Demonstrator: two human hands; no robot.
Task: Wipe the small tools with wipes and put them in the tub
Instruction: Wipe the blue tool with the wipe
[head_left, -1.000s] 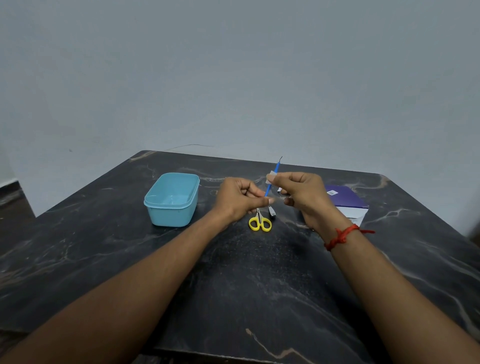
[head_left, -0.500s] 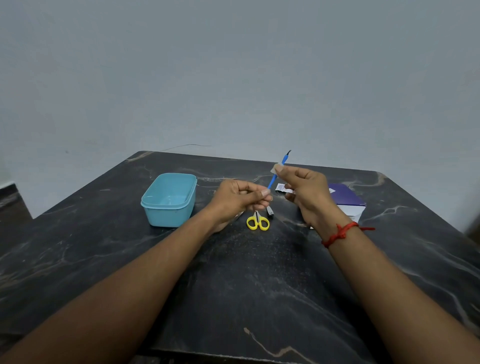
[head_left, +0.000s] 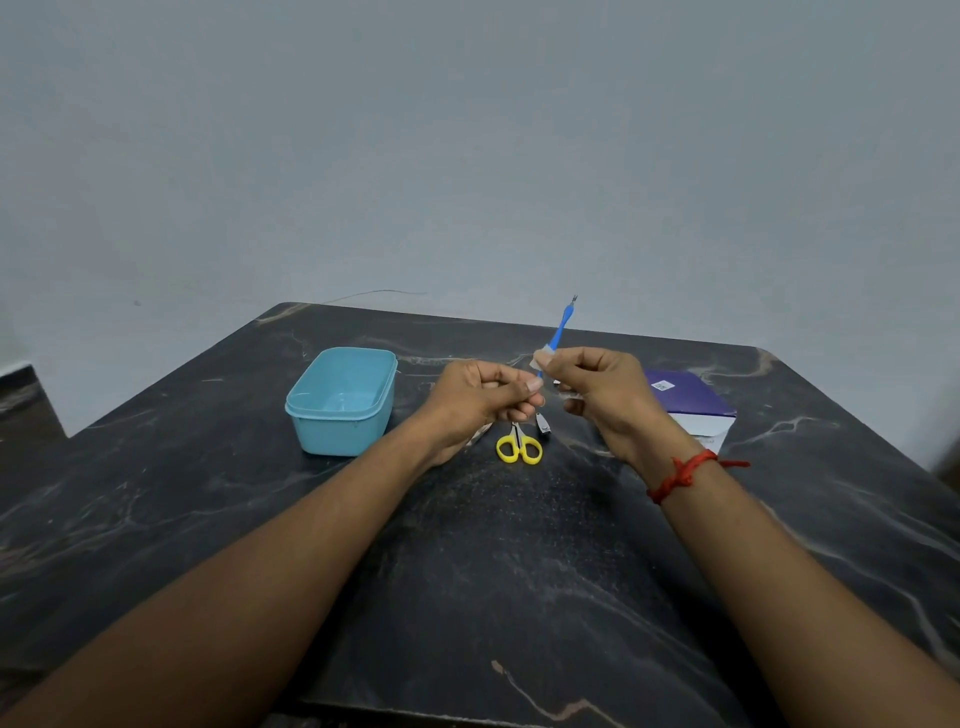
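Your two hands meet above the table (head_left: 519, 597), with the blue tool (head_left: 559, 331) held between them.

Your left hand (head_left: 480, 402) has its fingers curled and pinches the tool's lower end between thumb and forefinger. Your right hand (head_left: 602, 392) pinches a small white wipe (head_left: 543, 358) around the blue shaft, just above the left thumb. The tool is tilted up and away from you, and its forked metal tip shows against the wall. The light blue tub (head_left: 311, 415) sits open on the table left of your left hand, apart from it; nothing shows inside. The yellow-handled scissors (head_left: 519, 449) lie flat below your hands, with a small metal clipper (head_left: 543, 423) just beside them on the right. A purple box (head_left: 685, 397) is partly hidden behind your right hand. There is a red thread (head_left: 680, 475) around your right wrist.
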